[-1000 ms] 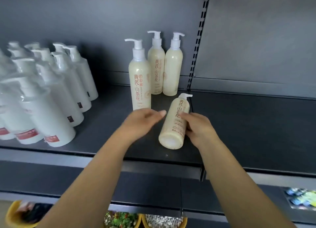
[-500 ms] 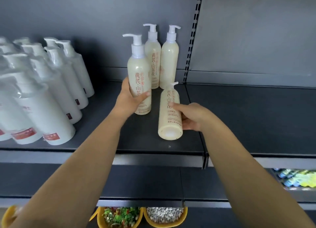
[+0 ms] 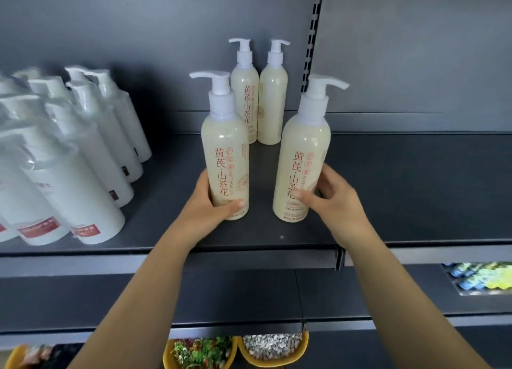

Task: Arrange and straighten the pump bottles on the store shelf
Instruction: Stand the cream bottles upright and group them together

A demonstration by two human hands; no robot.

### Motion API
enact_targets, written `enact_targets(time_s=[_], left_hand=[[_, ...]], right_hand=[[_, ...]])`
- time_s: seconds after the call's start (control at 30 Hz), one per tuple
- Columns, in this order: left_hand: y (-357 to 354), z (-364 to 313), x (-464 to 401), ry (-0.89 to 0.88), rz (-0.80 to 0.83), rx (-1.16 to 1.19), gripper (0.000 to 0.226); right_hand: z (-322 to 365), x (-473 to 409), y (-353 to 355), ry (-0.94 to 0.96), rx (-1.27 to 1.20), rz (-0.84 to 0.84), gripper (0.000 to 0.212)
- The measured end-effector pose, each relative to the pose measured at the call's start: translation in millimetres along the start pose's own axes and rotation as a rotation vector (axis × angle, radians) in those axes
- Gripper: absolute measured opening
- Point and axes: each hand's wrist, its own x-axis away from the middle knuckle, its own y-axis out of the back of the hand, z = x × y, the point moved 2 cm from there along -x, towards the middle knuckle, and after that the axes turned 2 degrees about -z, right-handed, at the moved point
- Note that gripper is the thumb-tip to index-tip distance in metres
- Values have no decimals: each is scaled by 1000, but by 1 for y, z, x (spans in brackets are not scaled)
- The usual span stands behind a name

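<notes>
A cream pump bottle (image 3: 302, 161) that lay on its side a second ago now stands upright at the near right of the dark shelf (image 3: 415, 188), its label facing forward and its nozzle pointing right. The person's right hand (image 3: 336, 202) grasps it low on the body, thumb across the front and fingers curled around the far side. The left hand (image 3: 213, 210), empty and reaching a second ago, now wraps the base of the second front bottle (image 3: 225, 158), which stands just to the left with its nozzle pointing the other way. The two front bottles stand apart, with a gap of bare shelf between them. Behind them, against the back panel, two more cream bottles (image 3: 259, 102) stand side by side, touching or nearly so. A block of white bottles (image 3: 69, 158) fills the far left of the shelf, well apart from the hands. With the fallen bottle righted, the job seems well along: what likely remains is closing the gap, squaring the front pair with the back pair and matching the nozzles.
</notes>
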Motion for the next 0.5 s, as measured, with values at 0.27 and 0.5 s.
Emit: enact_targets(time_s=[0.27,0.5], left_hand=[[1,5,6,-46,130,-6,67],[1,4,9,-63,133,-29,77]], right_hand=[[3,9,0,-1,80,49,43],[-8,25,-10,-30,-19,116,33]])
